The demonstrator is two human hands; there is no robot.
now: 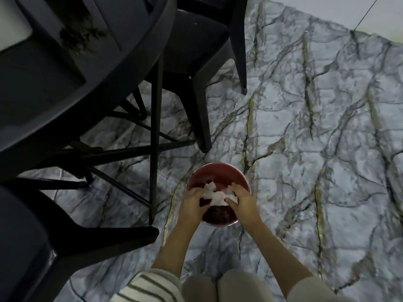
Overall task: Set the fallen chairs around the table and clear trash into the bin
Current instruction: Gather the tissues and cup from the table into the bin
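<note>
A round red bin (pixel 218 171) stands on the marbled floor in front of me. Over its opening I hold crumpled white paper (pixel 216 196) between both hands. My left hand (pixel 192 203) grips the paper's left side and my right hand (pixel 242 200) grips its right side. A dark chair (pixel 196 53) stands upright beside the black table (pixel 65 88) at the upper left. Another dark chair (pixel 26 236) stands at the lower left, close to the table.
The table's thin black legs and crossbars (pixel 155 136) run down just left of the bin. A white mat (pixel 13 27) lies on the table top. The marbled floor (pixel 316 138) stretches out to the right. My knees (pixel 218 286) are at the bottom edge.
</note>
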